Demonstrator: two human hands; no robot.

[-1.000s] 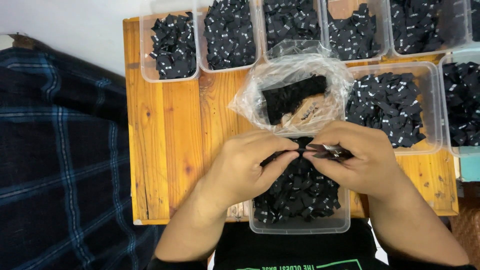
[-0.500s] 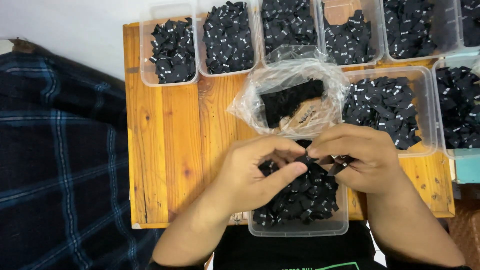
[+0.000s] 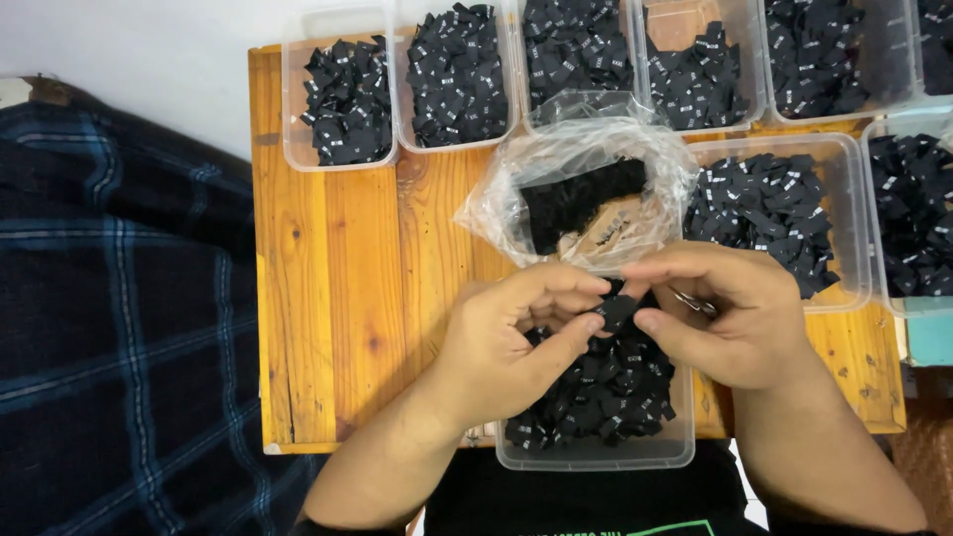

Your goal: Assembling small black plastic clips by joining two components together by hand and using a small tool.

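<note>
Both hands, left hand (image 3: pixel 506 342) and right hand (image 3: pixel 735 313), pinch one small black fabric label (image 3: pixel 615 310) between fingertips, just above the clear tub (image 3: pixel 596 452) of labels. A crumpled plastic bag (image 3: pixel 586 189) lies behind on the wooden worktop (image 3: pixel 338 298).

Wooden table (image 3: pixel 338 298) | far-row clear tubs (image 3: pixel 342 104) of black labels | crinkled plastic bag (image 3: pixel 586 189) | dark plaid cloth (image 3: pixel 119 328) left
</note>
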